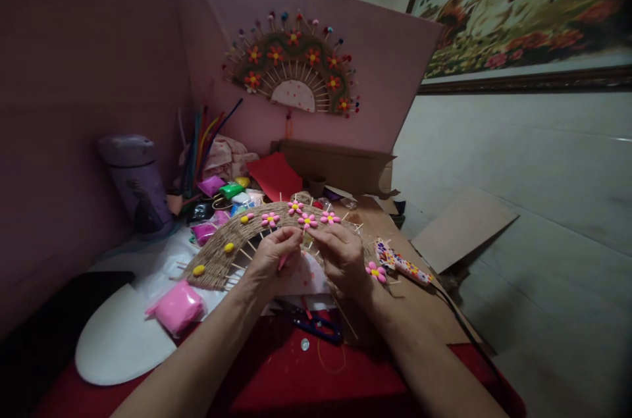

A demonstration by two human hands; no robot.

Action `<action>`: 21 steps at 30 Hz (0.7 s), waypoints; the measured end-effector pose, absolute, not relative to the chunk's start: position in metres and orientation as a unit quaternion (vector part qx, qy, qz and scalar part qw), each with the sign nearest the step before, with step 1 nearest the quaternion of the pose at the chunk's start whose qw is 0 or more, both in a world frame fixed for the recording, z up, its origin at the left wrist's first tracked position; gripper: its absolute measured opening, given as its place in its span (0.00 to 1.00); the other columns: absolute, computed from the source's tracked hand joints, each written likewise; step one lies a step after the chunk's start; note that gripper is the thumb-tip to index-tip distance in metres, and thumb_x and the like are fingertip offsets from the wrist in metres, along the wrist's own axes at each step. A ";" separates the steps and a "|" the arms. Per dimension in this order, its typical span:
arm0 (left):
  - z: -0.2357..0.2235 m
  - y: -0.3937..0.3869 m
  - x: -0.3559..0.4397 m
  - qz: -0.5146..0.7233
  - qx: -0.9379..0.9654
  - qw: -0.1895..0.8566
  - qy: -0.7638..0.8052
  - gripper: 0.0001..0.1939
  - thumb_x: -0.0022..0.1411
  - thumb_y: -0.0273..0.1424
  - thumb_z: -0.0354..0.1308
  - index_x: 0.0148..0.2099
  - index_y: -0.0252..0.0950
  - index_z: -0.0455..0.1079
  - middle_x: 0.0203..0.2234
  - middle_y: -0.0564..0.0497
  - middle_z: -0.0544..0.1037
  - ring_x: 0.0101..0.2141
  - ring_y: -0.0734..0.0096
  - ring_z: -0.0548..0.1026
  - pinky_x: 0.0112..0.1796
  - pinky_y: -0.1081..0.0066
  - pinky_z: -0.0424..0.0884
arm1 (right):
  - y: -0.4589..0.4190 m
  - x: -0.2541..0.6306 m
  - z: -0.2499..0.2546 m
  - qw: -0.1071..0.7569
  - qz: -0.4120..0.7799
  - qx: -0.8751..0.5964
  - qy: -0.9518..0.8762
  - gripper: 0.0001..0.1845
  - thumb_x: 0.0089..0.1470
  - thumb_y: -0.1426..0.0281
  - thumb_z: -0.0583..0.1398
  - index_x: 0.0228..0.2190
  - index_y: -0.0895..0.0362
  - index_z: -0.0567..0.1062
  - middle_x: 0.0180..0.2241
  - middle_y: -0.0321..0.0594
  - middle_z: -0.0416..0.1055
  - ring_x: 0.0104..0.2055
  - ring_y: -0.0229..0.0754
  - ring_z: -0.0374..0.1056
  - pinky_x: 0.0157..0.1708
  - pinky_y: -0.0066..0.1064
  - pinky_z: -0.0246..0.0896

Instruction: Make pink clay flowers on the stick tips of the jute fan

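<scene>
A half-round fan (217, 253) of twine woven over thin sticks lies before me. Pink clay flowers with yellow centres (270, 219) sit along its band, and bare yellow clay dots (228, 247) mark its left side. Over the fan's inner edge, my left hand (274, 259) is closed, thumb and finger pinched, with a bit of pink clay (282, 262) showing below the fingers. My right hand (340, 255) is also closed in a pinch, its fingertips close to the left ones. Whatever lies between the right fingertips is too small to make out.
Blue-handled scissors (320, 329) lie near the red cloth. A pink clay packet (176, 307) and a white half-disc (121, 342) are at left. A corded, flower-patterned glue gun (402, 263) rests on cardboard at right. Behind stand a purple bottle (138, 187) and several clay packets (231, 191).
</scene>
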State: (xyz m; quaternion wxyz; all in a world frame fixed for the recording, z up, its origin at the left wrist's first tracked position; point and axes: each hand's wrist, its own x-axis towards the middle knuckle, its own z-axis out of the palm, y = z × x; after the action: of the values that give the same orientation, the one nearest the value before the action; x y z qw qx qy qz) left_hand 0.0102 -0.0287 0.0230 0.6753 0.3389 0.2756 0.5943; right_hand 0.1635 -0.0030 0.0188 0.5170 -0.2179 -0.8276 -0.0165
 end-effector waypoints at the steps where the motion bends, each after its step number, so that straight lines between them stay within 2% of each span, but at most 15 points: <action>1: 0.022 -0.029 0.010 0.589 0.342 0.678 0.276 0.15 0.45 0.36 0.67 0.28 0.31 0.68 0.09 0.61 0.59 0.09 0.87 0.51 0.10 0.81 0.43 | -0.003 0.164 0.019 0.517 -0.019 -0.217 -0.828 0.19 0.54 0.78 0.55 0.46 0.52 0.73 0.35 0.41 0.74 0.38 0.40 0.68 0.37 0.34 0.65; 4: 0.021 -0.028 0.010 0.586 0.342 0.682 0.273 0.17 0.47 0.40 0.65 0.30 0.29 0.69 0.14 0.58 0.64 0.10 0.88 0.53 0.11 0.81 0.43 | -0.002 0.164 0.018 0.520 -0.023 -0.218 -0.826 0.19 0.54 0.78 0.55 0.46 0.51 0.73 0.35 0.41 0.74 0.38 0.41 0.68 0.38 0.35 0.65; 8: 0.019 -0.027 0.009 0.598 0.352 0.668 0.269 0.18 0.44 0.32 0.68 0.37 0.28 0.72 0.24 0.53 0.73 0.12 0.90 0.56 0.11 0.81 0.45 | -0.003 0.164 0.018 0.519 -0.016 -0.224 -0.825 0.19 0.54 0.78 0.55 0.45 0.51 0.73 0.35 0.41 0.74 0.37 0.41 0.68 0.37 0.35 0.65; 11: 0.019 -0.027 0.008 0.598 0.345 0.668 0.278 0.17 0.42 0.30 0.69 0.35 0.31 0.71 0.18 0.57 0.70 0.11 0.90 0.53 0.11 0.81 0.44 | -0.003 0.165 0.019 0.518 -0.017 -0.228 -0.825 0.19 0.54 0.77 0.55 0.45 0.50 0.73 0.35 0.41 0.74 0.37 0.41 0.68 0.37 0.35 0.65; 13: 0.019 -0.027 0.009 0.590 0.341 0.675 0.284 0.14 0.44 0.34 0.68 0.30 0.32 0.69 0.13 0.60 0.63 0.10 0.88 0.51 0.11 0.81 0.43 | -0.003 0.165 0.020 0.520 -0.022 -0.225 -0.824 0.19 0.54 0.77 0.55 0.45 0.51 0.73 0.35 0.41 0.74 0.37 0.41 0.68 0.37 0.35 0.65; 15: 0.019 -0.028 0.009 0.584 0.343 0.679 0.283 0.16 0.46 0.38 0.67 0.28 0.31 0.68 0.12 0.60 0.61 0.10 0.88 0.51 0.11 0.81 0.42 | -0.004 0.166 0.021 0.522 -0.026 -0.220 -0.823 0.19 0.53 0.78 0.55 0.45 0.51 0.73 0.35 0.41 0.74 0.37 0.41 0.68 0.37 0.35 0.65; 17: 0.020 -0.028 0.010 0.585 0.348 0.678 0.278 0.17 0.46 0.39 0.66 0.32 0.30 0.70 0.15 0.58 0.66 0.10 0.88 0.53 0.11 0.81 0.43 | -0.004 0.166 0.020 0.520 -0.025 -0.216 -0.826 0.19 0.53 0.78 0.55 0.45 0.51 0.73 0.35 0.41 0.74 0.37 0.41 0.68 0.37 0.35 0.65; 21: 0.020 -0.028 0.010 0.596 0.349 0.667 0.279 0.20 0.42 0.31 0.69 0.39 0.30 0.71 0.22 0.55 0.73 0.10 0.91 0.53 0.11 0.82 0.45 | -0.002 0.166 0.017 0.512 -0.021 -0.215 -0.831 0.19 0.53 0.78 0.55 0.46 0.52 0.72 0.35 0.41 0.74 0.37 0.41 0.68 0.36 0.34 0.65</action>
State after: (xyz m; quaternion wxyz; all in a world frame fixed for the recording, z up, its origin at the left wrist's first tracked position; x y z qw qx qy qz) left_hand 0.0102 -0.0280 0.0201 0.6673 0.3486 0.2790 0.5962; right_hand 0.1658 -0.0022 0.0172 0.5125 -0.2146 -0.8312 -0.0213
